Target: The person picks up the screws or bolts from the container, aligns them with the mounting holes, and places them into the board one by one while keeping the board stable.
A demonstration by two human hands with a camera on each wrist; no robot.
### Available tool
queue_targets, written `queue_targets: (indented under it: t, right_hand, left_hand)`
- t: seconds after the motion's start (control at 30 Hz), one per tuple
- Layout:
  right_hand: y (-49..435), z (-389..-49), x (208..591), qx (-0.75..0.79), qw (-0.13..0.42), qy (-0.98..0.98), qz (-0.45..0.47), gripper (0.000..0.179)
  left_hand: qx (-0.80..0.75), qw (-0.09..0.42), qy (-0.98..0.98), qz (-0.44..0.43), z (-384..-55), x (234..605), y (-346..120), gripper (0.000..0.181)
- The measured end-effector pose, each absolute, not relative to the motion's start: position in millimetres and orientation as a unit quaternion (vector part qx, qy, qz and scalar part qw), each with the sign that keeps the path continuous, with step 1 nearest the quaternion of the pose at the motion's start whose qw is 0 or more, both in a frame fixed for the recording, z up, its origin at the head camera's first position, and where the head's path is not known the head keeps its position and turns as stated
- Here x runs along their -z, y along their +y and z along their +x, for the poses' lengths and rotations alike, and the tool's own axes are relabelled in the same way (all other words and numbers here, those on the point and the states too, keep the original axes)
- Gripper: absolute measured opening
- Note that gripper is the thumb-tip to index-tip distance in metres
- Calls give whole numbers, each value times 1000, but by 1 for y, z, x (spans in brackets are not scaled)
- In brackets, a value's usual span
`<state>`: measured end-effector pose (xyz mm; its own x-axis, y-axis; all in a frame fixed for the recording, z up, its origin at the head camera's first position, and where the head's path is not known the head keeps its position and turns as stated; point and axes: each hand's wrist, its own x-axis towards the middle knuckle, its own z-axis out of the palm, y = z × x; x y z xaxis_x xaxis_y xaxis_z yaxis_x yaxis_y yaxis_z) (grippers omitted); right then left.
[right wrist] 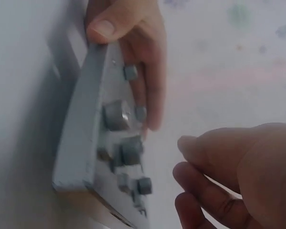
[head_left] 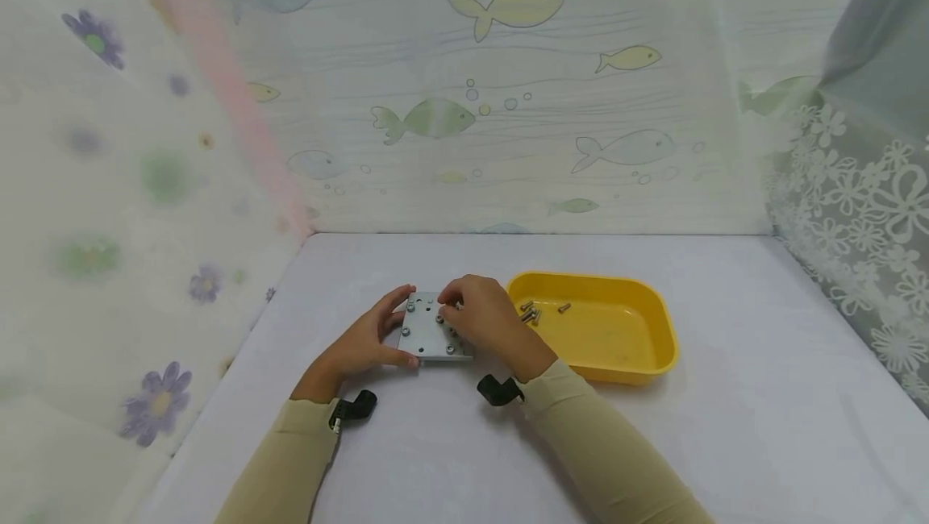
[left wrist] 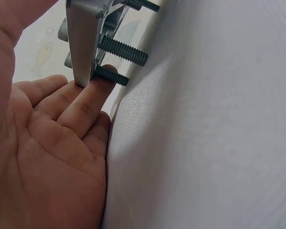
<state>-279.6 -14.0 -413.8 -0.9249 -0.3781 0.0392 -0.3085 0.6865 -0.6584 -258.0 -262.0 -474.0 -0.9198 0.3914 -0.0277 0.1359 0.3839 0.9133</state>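
A silver metal plate (head_left: 431, 338) with several socket-head bolts (right wrist: 117, 114) in it is held above the white table. My left hand (head_left: 370, 338) grips it from the left side, thumb at the near edge and fingers at the far edge. In the left wrist view threaded bolt shafts (left wrist: 124, 51) stick out of the underside, and one fingertip lies by a lower shaft. Over the plate's right part hovers my right hand (head_left: 486, 314), fingers bent. The right wrist view shows its fingertips (right wrist: 186, 174) apart from the bolt heads, with nothing between them.
To the right of the plate stands a yellow tray (head_left: 664, 330), close by the right forearm. Several loose bolts (head_left: 533, 314) lie in its left part. Patterned curtains (head_left: 522, 105) hang behind the table and at both sides.
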Motion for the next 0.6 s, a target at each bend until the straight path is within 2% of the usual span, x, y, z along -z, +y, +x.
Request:
queue_targets:
  t: [0.37,0.6]
  right_hand:
    - [26,-297,397,436,115,861,-236,18]
    - [57,-308,388,500,188,810,-241,19]
  left_hand:
    - [-534,120,823,151,-258,475,-261,129]
    - [-533,115,824,152,-260,478,-262,131]
